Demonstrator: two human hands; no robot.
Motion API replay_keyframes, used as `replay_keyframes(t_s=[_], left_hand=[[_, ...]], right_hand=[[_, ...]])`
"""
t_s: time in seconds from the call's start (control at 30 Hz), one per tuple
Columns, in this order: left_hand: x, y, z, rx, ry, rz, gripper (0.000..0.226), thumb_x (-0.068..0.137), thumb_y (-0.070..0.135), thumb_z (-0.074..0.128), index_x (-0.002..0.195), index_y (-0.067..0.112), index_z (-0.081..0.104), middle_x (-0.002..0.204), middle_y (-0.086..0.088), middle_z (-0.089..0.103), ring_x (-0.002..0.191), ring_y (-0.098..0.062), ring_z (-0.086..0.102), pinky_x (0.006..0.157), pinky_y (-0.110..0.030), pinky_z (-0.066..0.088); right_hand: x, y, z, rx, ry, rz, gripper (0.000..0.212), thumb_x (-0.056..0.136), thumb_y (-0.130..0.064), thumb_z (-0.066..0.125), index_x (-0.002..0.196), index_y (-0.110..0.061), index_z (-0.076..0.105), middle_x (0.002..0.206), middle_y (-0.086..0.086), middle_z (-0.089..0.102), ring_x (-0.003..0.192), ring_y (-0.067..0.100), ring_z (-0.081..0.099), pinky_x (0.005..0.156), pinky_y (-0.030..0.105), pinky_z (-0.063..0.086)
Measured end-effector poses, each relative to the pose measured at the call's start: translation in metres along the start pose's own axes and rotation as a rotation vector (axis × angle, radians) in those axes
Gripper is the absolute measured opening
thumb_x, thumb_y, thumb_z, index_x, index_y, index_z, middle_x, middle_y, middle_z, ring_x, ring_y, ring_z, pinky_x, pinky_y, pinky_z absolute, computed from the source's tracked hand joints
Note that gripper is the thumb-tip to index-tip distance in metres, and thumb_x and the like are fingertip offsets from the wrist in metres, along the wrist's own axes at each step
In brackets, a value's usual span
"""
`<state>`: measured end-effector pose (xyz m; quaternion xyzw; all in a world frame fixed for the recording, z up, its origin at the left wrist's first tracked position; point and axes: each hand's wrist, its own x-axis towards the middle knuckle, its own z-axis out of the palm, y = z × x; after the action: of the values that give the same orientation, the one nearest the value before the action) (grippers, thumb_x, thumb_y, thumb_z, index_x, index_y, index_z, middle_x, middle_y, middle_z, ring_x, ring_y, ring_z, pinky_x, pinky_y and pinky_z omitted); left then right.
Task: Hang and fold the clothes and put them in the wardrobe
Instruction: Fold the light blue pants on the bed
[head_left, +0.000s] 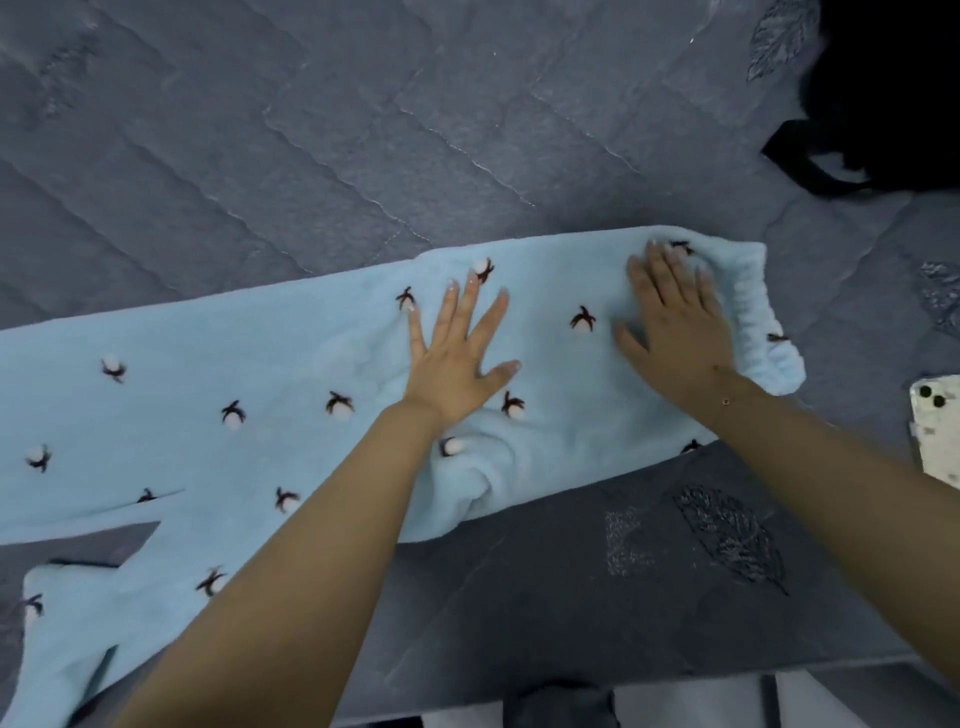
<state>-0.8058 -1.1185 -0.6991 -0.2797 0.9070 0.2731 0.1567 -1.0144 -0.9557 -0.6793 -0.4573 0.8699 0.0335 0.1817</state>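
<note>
Light blue fleece pyjama trousers (270, 374) with small dark-and-white pom-pom figures lie flat across the grey quilted bed, waistband to the right and legs running off to the left. My left hand (457, 348) presses flat on the seat area with fingers spread. Near the elastic waistband (753, 306), my right hand (675, 322) lies flat on the fabric, fingers straight. The two legs part at the lower left.
The grey quilted bedspread (311, 130) covers the bed, its front edge running along the bottom. A black garment or bag (872, 104) sits at the top right. A phone in a pale case (940, 431) lies at the right edge.
</note>
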Motion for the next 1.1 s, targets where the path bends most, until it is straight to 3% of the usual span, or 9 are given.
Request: replay_keyframes(t_s=[0.1,0.2,0.3,0.43,0.57,0.7,0.87,0.93,1.1], left_hand=[[-0.042,-0.007,-0.029,-0.546,0.037,-0.019,0.047,0.098,0.027,0.055,0.143,0.024,0.045,0.161,0.002,0.014,0.147,-0.010,0.011,0.119,-0.023,0.004],[-0.112,-0.035,-0.056,-0.717,0.120,-0.033,0.031,0.098,0.013,0.055,0.129,0.017,0.059,0.143,0.002,0.045,0.131,-0.006,0.039,0.105,-0.002,0.021],[-0.178,-0.097,-0.072,-0.694,0.192,-0.159,0.026,0.097,0.009,0.054,0.119,0.018,0.065,0.127,0.005,0.058,0.120,-0.008,0.052,0.103,-0.010,0.033],[-0.254,-0.203,-0.079,-0.569,0.337,-0.535,0.022,0.096,0.011,0.053,0.113,0.018,0.065,0.116,0.004,0.060,0.106,-0.016,0.058,0.094,-0.028,0.046],[-0.313,-0.291,-0.063,-0.430,0.183,-0.869,0.033,0.093,0.019,0.061,0.123,0.007,0.059,0.125,-0.016,0.059,0.113,-0.032,0.056,0.096,-0.043,0.046],[-0.343,-0.308,-0.031,-0.609,0.186,-1.024,0.048,0.086,0.036,0.070,0.120,0.006,0.052,0.122,-0.016,0.053,0.116,-0.032,0.049,0.097,-0.040,0.043],[-0.349,-0.304,-0.003,-0.793,0.189,-1.086,0.055,0.092,0.041,0.061,0.122,-0.005,0.055,0.122,-0.022,0.061,0.114,-0.035,0.057,0.099,-0.040,0.044],[-0.354,-0.300,-0.008,-0.844,0.308,-0.965,0.044,0.097,0.036,0.056,0.105,-0.006,0.059,0.102,-0.021,0.064,0.097,-0.032,0.060,0.088,-0.038,0.047],[-0.385,-0.300,-0.058,-0.829,0.701,-0.741,0.018,0.100,0.029,0.051,0.109,0.014,0.052,0.088,0.013,0.062,0.074,0.008,0.058,0.067,-0.016,0.046]], right_hand=[[-0.025,-0.050,-0.020,0.149,-0.088,0.006,0.062,0.097,-0.025,0.052,0.150,-0.004,0.029,0.160,0.015,0.018,0.149,0.026,0.014,0.120,0.034,0.005],[-0.061,-0.128,-0.032,0.297,-0.173,-0.096,0.051,0.098,-0.024,0.054,0.145,-0.008,0.042,0.156,0.011,0.032,0.141,0.025,0.033,0.113,0.033,0.026],[-0.087,-0.218,-0.031,0.355,-0.219,-0.226,0.045,0.098,-0.020,0.054,0.141,-0.008,0.048,0.152,0.011,0.039,0.138,0.026,0.038,0.112,0.035,0.031],[-0.110,-0.327,-0.011,0.407,-0.245,-0.339,0.039,0.099,-0.018,0.051,0.138,-0.009,0.053,0.150,0.007,0.041,0.138,0.021,0.037,0.112,0.033,0.032],[-0.115,-0.410,0.017,0.387,-0.271,-0.486,0.039,0.100,-0.014,0.048,0.138,-0.008,0.051,0.151,0.008,0.040,0.138,0.022,0.037,0.114,0.033,0.028],[-0.104,-0.457,0.042,0.319,-0.289,-0.552,0.041,0.100,-0.016,0.046,0.141,-0.011,0.047,0.152,0.007,0.039,0.138,0.022,0.036,0.116,0.033,0.021],[-0.095,-0.466,0.062,0.173,-0.324,-0.557,0.037,0.097,-0.027,0.051,0.132,-0.014,0.053,0.127,0.005,0.052,0.120,0.023,0.046,0.111,0.030,0.022],[-0.100,-0.463,0.061,0.190,-0.245,-0.551,0.023,0.096,-0.025,0.055,0.113,-0.012,0.064,0.109,0.006,0.058,0.105,0.025,0.052,0.100,0.030,0.027],[-0.131,-0.442,0.041,0.323,-0.130,-0.631,0.008,0.092,-0.015,0.064,0.087,-0.010,0.068,0.088,0.002,0.065,0.081,0.022,0.059,0.080,0.028,0.035]])
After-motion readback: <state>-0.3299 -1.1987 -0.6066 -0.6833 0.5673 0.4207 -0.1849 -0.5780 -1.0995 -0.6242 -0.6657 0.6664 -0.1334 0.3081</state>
